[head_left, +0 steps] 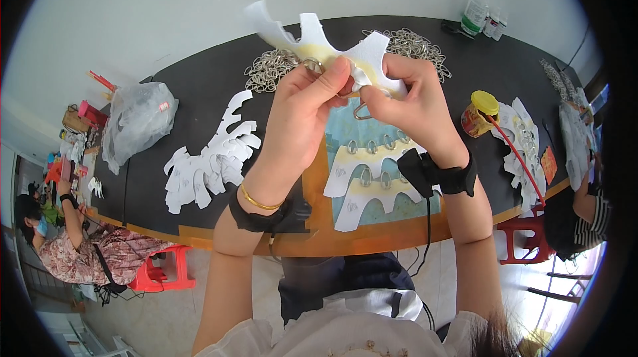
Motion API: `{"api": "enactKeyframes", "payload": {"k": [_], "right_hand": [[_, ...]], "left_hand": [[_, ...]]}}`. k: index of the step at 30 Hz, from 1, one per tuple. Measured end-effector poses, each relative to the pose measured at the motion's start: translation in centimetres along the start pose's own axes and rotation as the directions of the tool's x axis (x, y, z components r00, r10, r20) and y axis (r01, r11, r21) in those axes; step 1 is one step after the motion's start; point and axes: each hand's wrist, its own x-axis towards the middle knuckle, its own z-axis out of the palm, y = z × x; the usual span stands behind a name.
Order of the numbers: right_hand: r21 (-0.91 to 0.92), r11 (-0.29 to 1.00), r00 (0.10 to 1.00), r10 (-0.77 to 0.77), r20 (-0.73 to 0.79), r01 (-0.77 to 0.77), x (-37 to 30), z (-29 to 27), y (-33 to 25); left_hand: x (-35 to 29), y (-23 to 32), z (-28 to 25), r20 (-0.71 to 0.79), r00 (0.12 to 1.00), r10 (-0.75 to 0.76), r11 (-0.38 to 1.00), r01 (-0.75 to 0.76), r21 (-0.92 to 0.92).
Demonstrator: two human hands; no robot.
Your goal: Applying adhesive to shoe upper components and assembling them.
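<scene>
Above the table, my left hand [302, 108] and my right hand [422, 101] both pinch a white cut-out piece [319, 35] with curved notches and a yellowish, glue-like band. One metal ring [312, 65] shows by my left fingers, and another ring [362, 112] hangs under my right thumb. My thumbs press a small folded edge of the piece, partly hidden by the fingers. Its far left end is blurred. Below, two similar white pieces [349, 187] with metal rings along their yellowish bands lie on a blue-green sheet [342, 124].
Rings are heaped at the back, left [266, 71] and right [419, 51]. Notched white pieces [212, 158] lie left, near a plastic bag [136, 124]. Right are a yellow-lidded jar [475, 121], a red stick [522, 161], ringed pieces [522, 138] and bottles [475, 11]. People sit at both sides.
</scene>
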Motion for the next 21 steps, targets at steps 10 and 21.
{"api": "enactKeyframes", "payload": {"k": [10,21], "right_hand": [[0.098,0.995,0.992,-0.009,0.123,-0.003,-0.3,-0.7,-1.2],[-0.096,0.995,0.992,0.019,0.122,-0.007,0.1,-0.6,-1.3]], "left_hand": [[-0.1,-0.2,-1.1,0.335,0.903,-0.269,0.802,0.403,-0.441],[0.1,0.7,0.8,-0.059,0.996,-0.065,0.989,0.057,-0.137]]}}
